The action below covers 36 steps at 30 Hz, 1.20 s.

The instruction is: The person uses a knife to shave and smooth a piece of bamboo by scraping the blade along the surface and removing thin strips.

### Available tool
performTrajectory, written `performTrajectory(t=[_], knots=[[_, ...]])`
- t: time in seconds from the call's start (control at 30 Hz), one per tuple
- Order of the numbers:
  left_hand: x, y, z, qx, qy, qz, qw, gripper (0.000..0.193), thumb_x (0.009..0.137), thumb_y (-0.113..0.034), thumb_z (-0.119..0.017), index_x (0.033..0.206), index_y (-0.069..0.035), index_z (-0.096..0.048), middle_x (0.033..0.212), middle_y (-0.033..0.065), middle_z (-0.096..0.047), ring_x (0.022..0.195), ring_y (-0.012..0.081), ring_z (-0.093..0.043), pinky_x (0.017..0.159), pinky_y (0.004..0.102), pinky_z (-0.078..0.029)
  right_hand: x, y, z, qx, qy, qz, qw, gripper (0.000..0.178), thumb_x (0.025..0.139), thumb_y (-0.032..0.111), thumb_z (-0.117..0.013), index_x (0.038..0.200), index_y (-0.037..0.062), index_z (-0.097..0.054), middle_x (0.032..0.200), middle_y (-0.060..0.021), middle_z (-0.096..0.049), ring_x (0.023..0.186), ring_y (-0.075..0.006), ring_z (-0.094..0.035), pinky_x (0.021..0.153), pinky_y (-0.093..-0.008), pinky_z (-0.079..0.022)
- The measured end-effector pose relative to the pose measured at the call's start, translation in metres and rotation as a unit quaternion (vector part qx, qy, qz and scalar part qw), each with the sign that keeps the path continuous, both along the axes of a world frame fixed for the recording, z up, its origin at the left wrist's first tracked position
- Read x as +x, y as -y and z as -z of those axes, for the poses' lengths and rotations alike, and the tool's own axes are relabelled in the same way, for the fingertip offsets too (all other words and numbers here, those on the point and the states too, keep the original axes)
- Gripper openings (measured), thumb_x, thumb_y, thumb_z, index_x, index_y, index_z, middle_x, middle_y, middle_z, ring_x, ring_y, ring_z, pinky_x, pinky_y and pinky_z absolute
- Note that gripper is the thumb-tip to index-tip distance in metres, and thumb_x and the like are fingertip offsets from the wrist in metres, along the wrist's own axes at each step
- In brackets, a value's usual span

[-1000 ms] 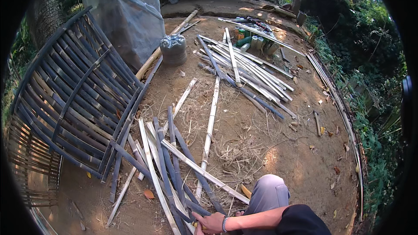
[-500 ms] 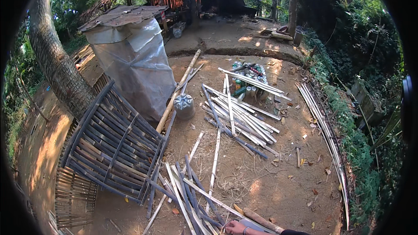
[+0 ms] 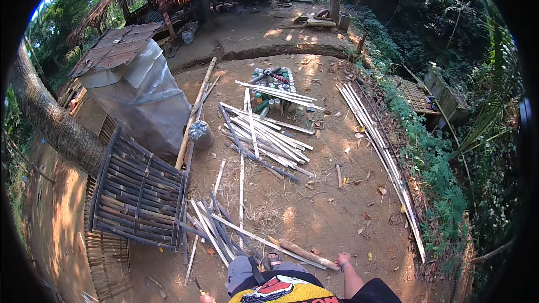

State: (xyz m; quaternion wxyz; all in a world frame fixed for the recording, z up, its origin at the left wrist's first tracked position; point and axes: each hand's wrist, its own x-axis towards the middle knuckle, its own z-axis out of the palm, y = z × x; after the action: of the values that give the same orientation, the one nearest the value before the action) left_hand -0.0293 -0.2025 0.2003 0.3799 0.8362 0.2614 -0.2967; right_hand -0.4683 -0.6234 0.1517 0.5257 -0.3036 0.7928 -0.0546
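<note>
My right hand [image 3: 343, 258] is low at the right, beside the near end of a short wooden log [image 3: 309, 253]. Its fingers look curled; whether they touch the log or hold something small is not clear. At the bottom edge, my left hand [image 3: 207, 298] shows only in part. It is closed, and a thin dark-tipped piece sticks up beside it, too small to name. Between the hands and ahead of my feet lies a loose pile of split bamboo strips [image 3: 209, 230], some pale and some dark. A long pale strip [image 3: 264, 239] runs from it toward the log.
A slatted bamboo panel [image 3: 140, 191] leans at the left, near a plastic-wrapped shelter [image 3: 143, 92]. Another bamboo strip pile [image 3: 272, 140] lies ahead, by upright bottles [image 3: 269, 81]. A hammer-like tool [image 3: 339, 176] and long poles [image 3: 382, 163] lie to the right.
The view has shifted, so the scene sits further left and my lap and a foot now show. My right hand has gone from the strips to the log's end. My left hand has come into view.
</note>
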Motion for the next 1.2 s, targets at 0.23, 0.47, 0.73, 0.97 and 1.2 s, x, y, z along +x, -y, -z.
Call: performTrajectory(t=[0.23, 0.47, 0.73, 0.97, 1.2], knots=[[0.019, 0.075, 0.02, 0.006, -0.072, 0.019, 0.997, 0.021, 0.083, -0.012, -0.052, 0.093, 0.005, -0.061, 0.063, 0.0131, -0.056, 0.05, 0.0255, -0.055, 0.045, 0.0386, -0.046, -0.053, -0.074, 0.033, 0.138, -0.039, 0.075, 0.987, 0.027, 0.093, 0.025, -0.052, 0.092, -0.0015, -0.061, 0.069, -0.0113, -0.065, 0.047, -0.0221, -0.06, 0.04, -0.0347, -0.049], [0.057, 0.217, 0.073, -0.007, 0.027, 0.096, 0.995, 0.014, 0.078, -0.005, -0.05, 0.091, 0.001, -0.053, 0.068, 0.0113, -0.057, 0.053, 0.0226, -0.058, 0.046, 0.0373, -0.046, -0.032, -0.027, 0.004, 0.139, -0.034, -0.01, 0.99, 0.022, 0.088, 0.02, -0.057, 0.094, -0.0003, -0.063, 0.079, -0.0136, -0.069, 0.054, -0.0213, -0.064, 0.045, -0.0374, -0.052], [0.094, 0.394, 0.087, -0.098, -0.002, 0.001, 0.995, 0.007, 0.082, -0.004, -0.047, 0.088, -0.001, -0.05, 0.065, 0.0095, -0.053, 0.05, 0.0208, -0.055, 0.045, 0.034, -0.047, 0.017, 0.155, -0.045, 0.124, 0.024, 0.03, 0.991, 0.021, 0.089, 0.025, -0.054, 0.094, 0.0059, -0.06, 0.082, -0.0165, -0.068, 0.055, -0.0243, -0.065, 0.046, -0.0358, -0.051], [0.099, 0.552, 0.051, -0.141, 0.025, 0.082, 0.986, 0.015, 0.075, 0.004, -0.052, 0.089, -0.003, -0.055, 0.07, 0.0062, -0.056, 0.055, 0.0163, -0.056, 0.051, 0.0304, -0.05, -0.012, 0.278, -0.062, 0.118, 0.079, 0.13, 0.981, 0.023, 0.091, 0.023, -0.052, 0.11, 0.0107, -0.048, 0.077, -0.0123, -0.064, 0.056, -0.0193, -0.061, 0.045, -0.0333, -0.05], [0.057, 0.668, 0.068, -0.141, 0.044, 0.053, 0.988, 0.014, 0.076, 0.005, -0.053, 0.086, -0.005, -0.053, 0.067, 0.0054, -0.057, 0.052, 0.0155, -0.054, 0.046, 0.0301, -0.043, -0.073, 0.402, -0.007, 0.144, 0.06, 0.114, 0.981, 0.023, 0.09, 0.022, -0.054, 0.108, 0.0083, -0.056, 0.08, -0.0139, -0.066, 0.061, -0.0253, -0.064, 0.052, -0.0395, -0.053]])
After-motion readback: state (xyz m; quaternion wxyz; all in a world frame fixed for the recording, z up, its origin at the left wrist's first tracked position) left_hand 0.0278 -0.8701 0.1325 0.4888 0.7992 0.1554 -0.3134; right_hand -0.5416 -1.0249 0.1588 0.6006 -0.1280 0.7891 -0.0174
